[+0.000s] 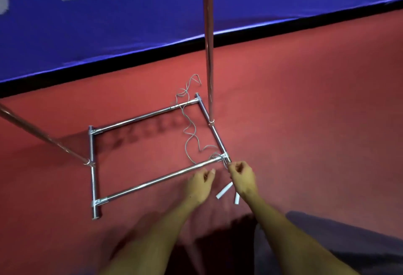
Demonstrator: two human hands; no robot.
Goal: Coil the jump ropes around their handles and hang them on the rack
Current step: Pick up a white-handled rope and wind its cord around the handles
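A thin grey jump rope (189, 135) snakes over the red floor inside the rack's chrome base frame (152, 184) and bunches at the frame's near right corner. Two white handles (224, 190) hang just below my right hand (242, 178). That hand holds the handles near their top, with the cord running from it to the frame's corner. My left hand (199, 184) hovers beside it with fingers loosely curled, and I cannot tell whether it pinches the cord. The rack's upright pole (209, 45) rises from the right side of the base.
A second chrome pole (41, 137) slants in from the left to the base. Blue mat (130, 23) with a black edge lies beyond the red floor. My dark-clothed leg (327, 242) fills the lower right.
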